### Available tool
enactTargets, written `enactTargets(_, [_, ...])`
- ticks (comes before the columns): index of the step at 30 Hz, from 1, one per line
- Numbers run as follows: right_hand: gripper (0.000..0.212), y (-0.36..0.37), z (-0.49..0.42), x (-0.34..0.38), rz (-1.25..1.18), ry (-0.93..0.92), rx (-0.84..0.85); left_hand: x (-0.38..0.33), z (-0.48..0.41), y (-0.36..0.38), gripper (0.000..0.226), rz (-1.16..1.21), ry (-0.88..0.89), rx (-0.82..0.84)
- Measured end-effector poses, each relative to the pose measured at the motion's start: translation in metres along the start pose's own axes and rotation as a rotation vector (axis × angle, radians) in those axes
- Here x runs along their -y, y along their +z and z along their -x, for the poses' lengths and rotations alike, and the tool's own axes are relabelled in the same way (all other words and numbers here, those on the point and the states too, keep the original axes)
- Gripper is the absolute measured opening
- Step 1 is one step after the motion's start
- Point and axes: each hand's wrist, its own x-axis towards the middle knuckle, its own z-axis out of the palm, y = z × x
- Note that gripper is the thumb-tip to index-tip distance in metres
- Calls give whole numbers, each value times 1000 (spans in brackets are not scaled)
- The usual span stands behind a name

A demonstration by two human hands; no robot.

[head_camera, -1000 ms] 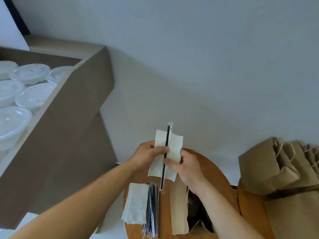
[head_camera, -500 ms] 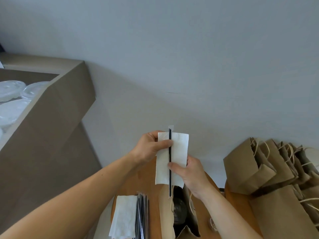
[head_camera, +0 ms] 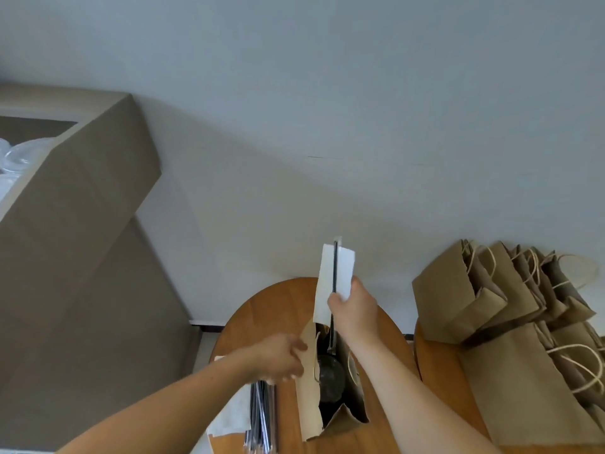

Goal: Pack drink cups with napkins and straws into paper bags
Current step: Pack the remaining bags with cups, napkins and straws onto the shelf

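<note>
The napkin (head_camera: 333, 283) and wrapped straw (head_camera: 334, 273) sit pinched in the right hand (head_camera: 355, 309) above the open paper bag (head_camera: 307, 394); the left hand (head_camera: 278, 357) holds its near wall, grip closed; lower them straight beside the cup (head_camera: 330, 375), clear of the twine handles; spare straws (head_camera: 260, 417) lie left on the table (head_camera: 262, 309).

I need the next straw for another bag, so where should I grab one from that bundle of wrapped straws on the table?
Pinch one straw near the far end of the wrapped straws, coming from above. They lie flat, pointing away from you, beside the napkin stack, and the near ends run out of frame.
</note>
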Motion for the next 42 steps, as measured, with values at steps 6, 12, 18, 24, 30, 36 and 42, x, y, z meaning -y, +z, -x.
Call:
enactTargets(6, [8, 16, 28, -32, 262, 44, 89, -5, -13, 50, 77, -135, -117, 3])
enactTargets(12, [10, 10, 52, -63, 361, 10, 176, -6, -22, 58, 32, 60, -97, -248])
enactTargets(18, [14, 18, 52, -74, 476, -71, 330, 7, -15, 63, 27, 235, -141, -229])
enactTargets(24, [18, 39, 52, -98, 599, 11, 503, 27, -1, 68, 30, 414, -131, -318])
enactTargets(30, [12, 60, 26, -111, 625, 197, 655, 31, 2, 77, 18, 369, -41, -288])
enactTargets(36, [7, 84, 3, -114, 421, 373, 682, 37, 1, 75, 26, 398, -33, -252])
enactTargets(42, [23, 94, 8, -142, 531, 374, 606, 36, 0, 79, 18, 429, -50, -226])
